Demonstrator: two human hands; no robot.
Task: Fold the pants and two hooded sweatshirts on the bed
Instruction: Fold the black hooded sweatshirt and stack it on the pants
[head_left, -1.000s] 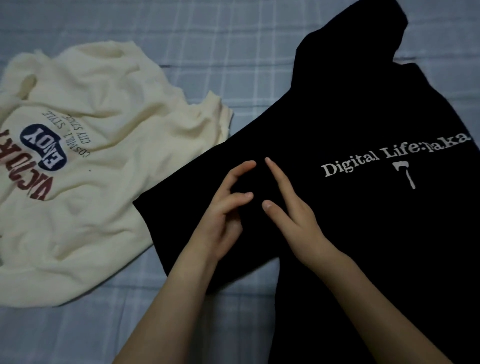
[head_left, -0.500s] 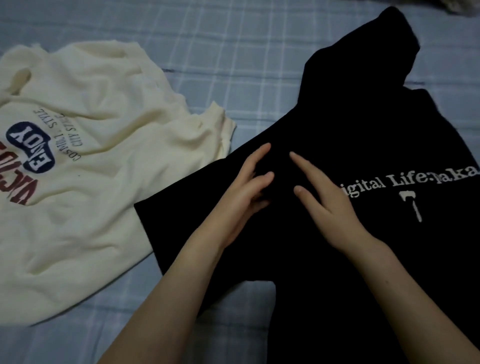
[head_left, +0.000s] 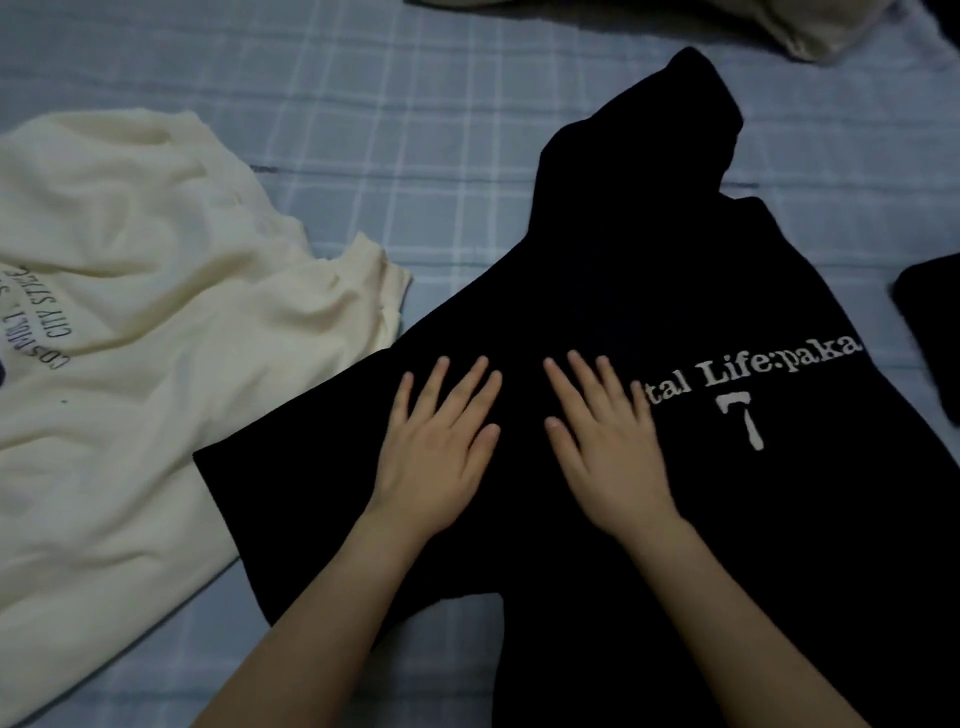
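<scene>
A black hooded sweatshirt (head_left: 639, 270) with white lettering lies spread on the bed, its hood pointing away from me and one sleeve stretched to the left. My left hand (head_left: 439, 447) presses flat on that sleeve near the shoulder, fingers straight and spread. Beside it, my right hand (head_left: 608, 447) lies flat on the chest and covers the start of the lettering. A cream hooded sweatshirt (head_left: 156, 312) with printed text lies crumpled at the left, touching the black sleeve's edge. The pants cannot be picked out for certain.
The bed is covered by a blue-grey checked sheet (head_left: 415, 130). A pale pillow or cushion (head_left: 810, 26) sits at the top right edge. Another dark piece of cloth (head_left: 930, 332) shows at the right edge.
Both hands have gone from loosely curled fingers to lying flat and spread on the black sweatshirt. The view has shifted up and right, showing more of the hood.
</scene>
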